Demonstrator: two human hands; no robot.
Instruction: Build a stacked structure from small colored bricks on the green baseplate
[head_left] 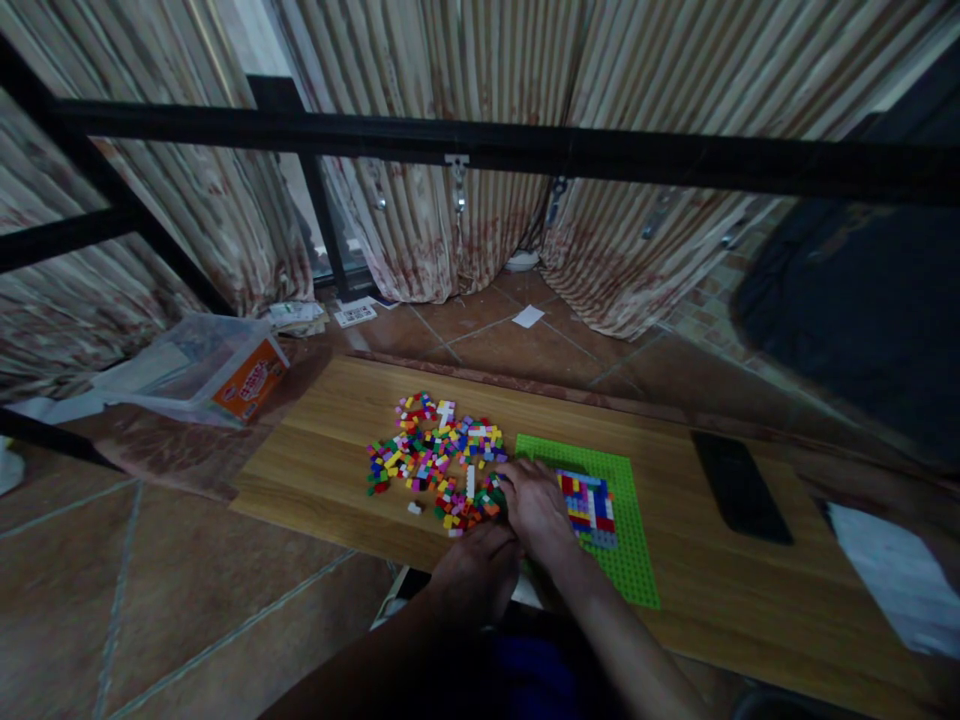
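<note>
My left hand (480,568) is at the table's front edge with its fingers curled together, just below the pile of toy bricks (427,455). Close against it, my right hand (536,505) lies over the left side of the green baseplate (634,530), fingers bent towards the pile. Whatever the fingertips of either hand hold is too small or hidden to make out. A block of joined bricks (592,505) in rows of red, blue, white and yellow sits on the baseplate, partly covered by my right hand. Among the loose bricks lies a long white brick (471,482).
The wooden table (300,450) carries a black phone (742,487) on the right. A clear plastic box (202,370) with an orange label stands beyond its left end. White paper (892,570) lies at the right. A black metal rail (480,143) crosses before striped curtains (495,60).
</note>
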